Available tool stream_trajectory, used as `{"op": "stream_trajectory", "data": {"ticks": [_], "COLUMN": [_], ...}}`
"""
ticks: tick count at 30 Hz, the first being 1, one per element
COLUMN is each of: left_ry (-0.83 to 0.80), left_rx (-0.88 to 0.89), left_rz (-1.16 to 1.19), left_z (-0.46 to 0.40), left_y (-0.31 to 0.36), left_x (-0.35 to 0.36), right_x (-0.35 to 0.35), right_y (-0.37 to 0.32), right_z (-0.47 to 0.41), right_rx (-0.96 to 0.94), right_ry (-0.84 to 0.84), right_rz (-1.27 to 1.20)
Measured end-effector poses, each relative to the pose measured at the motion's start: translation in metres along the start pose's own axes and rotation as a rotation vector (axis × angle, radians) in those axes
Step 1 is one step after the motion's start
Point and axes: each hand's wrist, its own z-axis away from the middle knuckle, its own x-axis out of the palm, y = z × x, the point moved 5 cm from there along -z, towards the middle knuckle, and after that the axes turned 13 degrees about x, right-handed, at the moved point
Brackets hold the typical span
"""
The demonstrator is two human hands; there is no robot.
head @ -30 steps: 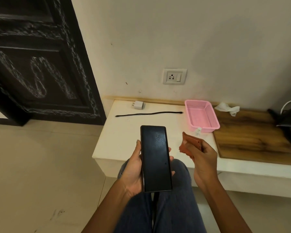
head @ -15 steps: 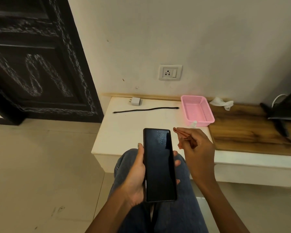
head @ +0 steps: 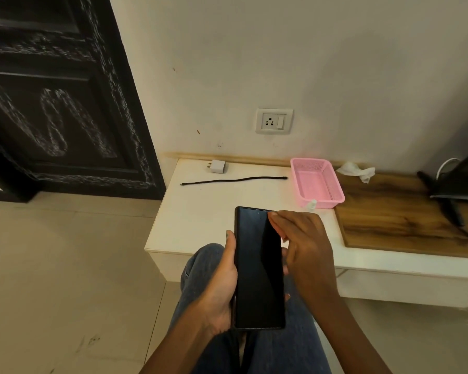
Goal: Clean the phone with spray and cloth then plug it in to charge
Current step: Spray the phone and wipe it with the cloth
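Observation:
A black phone (head: 258,268) lies screen up in my left hand (head: 219,287), held above my lap. My right hand (head: 303,244) rests on the phone's top right corner with its fingers pressed to the screen. The orange cloth sits under those fingers and is almost wholly hidden. A small clear spray bottle (head: 311,205) stands on the white table (head: 200,217) just in front of the pink basket (head: 318,182). A white charger adapter (head: 218,166) and a black cable (head: 235,180) lie at the table's back, below the wall socket (head: 274,121).
A wooden board (head: 403,217) covers the table's right part, with a crumpled tissue (head: 357,170) at its back. A dark object with cords (head: 457,184) sits at the far right. A black carved door (head: 52,103) stands on the left beside the tiled floor.
My right hand has moved left with the cloth from beside the phone onto its top right corner, covering the droplets on the screen. The phone has stayed in my left hand.

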Motion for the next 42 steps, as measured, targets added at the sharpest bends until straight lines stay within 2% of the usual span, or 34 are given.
{"op": "stream_trajectory", "data": {"ticks": [3, 8, 12, 19, 22, 28, 33, 37, 42], "left_ry": [0.011, 0.04, 0.03, 0.016, -0.02, -0.001, -0.054, -0.04, -0.056], "left_rx": [0.01, 0.02, 0.0, -0.014, -0.018, -0.001, 0.003, 0.012, 0.015], "left_rz": [-0.009, -0.052, -0.109, -0.097, -0.084, -0.087, -0.062, -0.047, -0.02], "left_z": [-0.001, -0.002, -0.003, -0.003, -0.003, -0.005, -0.006, -0.007, -0.008], "left_y": [0.0, 0.002, 0.0, 0.004, 0.002, 0.006, 0.003, 0.009, 0.004], "left_x": [0.0, -0.002, 0.0, -0.002, 0.003, -0.005, -0.001, -0.008, -0.004], "right_x": [-0.001, -0.003, -0.007, -0.008, -0.009, -0.008, -0.006, -0.006, -0.016], "right_y": [-0.009, -0.009, -0.01, 0.0, -0.001, -0.006, -0.006, -0.009, -0.007], "right_z": [-0.003, 0.003, -0.009, -0.006, -0.014, -0.006, -0.019, -0.009, -0.021], "right_rx": [0.008, -0.064, 0.004, -0.061, -0.031, -0.118, -0.043, -0.115, -0.084], "right_ry": [0.031, -0.034, 0.039, -0.071, 0.017, -0.101, -0.071, -0.129, -0.026], "right_rz": [0.018, 0.077, 0.11, -0.068, 0.015, 0.091, 0.125, 0.175, 0.277]}}
